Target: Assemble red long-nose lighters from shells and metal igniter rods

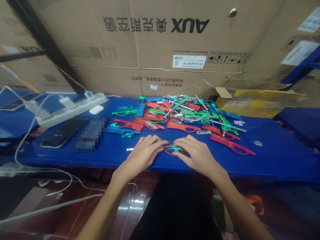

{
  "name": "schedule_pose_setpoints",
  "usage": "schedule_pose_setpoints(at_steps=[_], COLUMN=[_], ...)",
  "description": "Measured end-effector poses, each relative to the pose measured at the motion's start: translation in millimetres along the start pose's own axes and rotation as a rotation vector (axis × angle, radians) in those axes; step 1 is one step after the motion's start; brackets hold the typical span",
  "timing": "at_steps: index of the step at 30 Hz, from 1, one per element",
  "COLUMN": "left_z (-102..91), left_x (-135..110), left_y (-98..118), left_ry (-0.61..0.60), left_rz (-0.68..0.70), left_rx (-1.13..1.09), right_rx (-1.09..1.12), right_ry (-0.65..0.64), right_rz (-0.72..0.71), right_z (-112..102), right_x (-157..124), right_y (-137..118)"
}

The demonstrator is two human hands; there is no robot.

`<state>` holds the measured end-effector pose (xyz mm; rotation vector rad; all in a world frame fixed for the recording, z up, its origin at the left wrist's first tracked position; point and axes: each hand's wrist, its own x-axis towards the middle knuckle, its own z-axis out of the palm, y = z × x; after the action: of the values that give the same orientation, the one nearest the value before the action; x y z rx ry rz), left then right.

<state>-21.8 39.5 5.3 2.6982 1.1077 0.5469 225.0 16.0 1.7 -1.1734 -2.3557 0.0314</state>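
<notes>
Near the front edge of the blue table, both hands are at a partly open stick lighter (pixel 172 148), dark red with a green part and thin wires showing. My left hand (pixel 147 150) pinches its left end with the fingertips. Closed round the right end are the fingers of my right hand (pixel 194 152), which cover much of it. Just beyond lies a pile of lighter parts (pixel 185 110) with green, blue, red and orange shells, metal tubes and wires. An orange shell (pixel 182 127) and a red shell (pixel 231 144) lie closest to my right hand.
At the left are two phones (pixel 61 133), a white power strip (pixel 70 109) with cables, and a white case (pixel 96 109). A yellow-taped carton (pixel 256 103) stands at the back right. Large cardboard (pixel 152 42) walls the back. A cable (pixel 42 208) hangs at the lower left.
</notes>
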Motion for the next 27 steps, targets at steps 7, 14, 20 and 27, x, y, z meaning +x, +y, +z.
schedule_pose_setpoints(at_steps=[7,14,20,27], left_z=[-1.4,-3.3,-4.1,-3.9], left_x=[1.0,0.4,-0.8,-0.9], left_y=[0.0,1.0,2.0,1.5], left_ry=[-0.022,-0.030,-0.035,-0.038], left_rz=[0.050,0.041,0.035,0.020], left_rx=[0.024,0.003,0.029,-0.006], right_rx=[-0.021,0.003,-0.002,0.022], right_ry=[-0.021,-0.032,-0.008,0.000], right_rz=[0.024,0.027,0.024,0.054], right_z=[0.5,-1.7,-0.9,0.9], right_x=[0.2,1.8,0.2,0.9], right_y=[-3.0,-3.4,-4.1,-4.4])
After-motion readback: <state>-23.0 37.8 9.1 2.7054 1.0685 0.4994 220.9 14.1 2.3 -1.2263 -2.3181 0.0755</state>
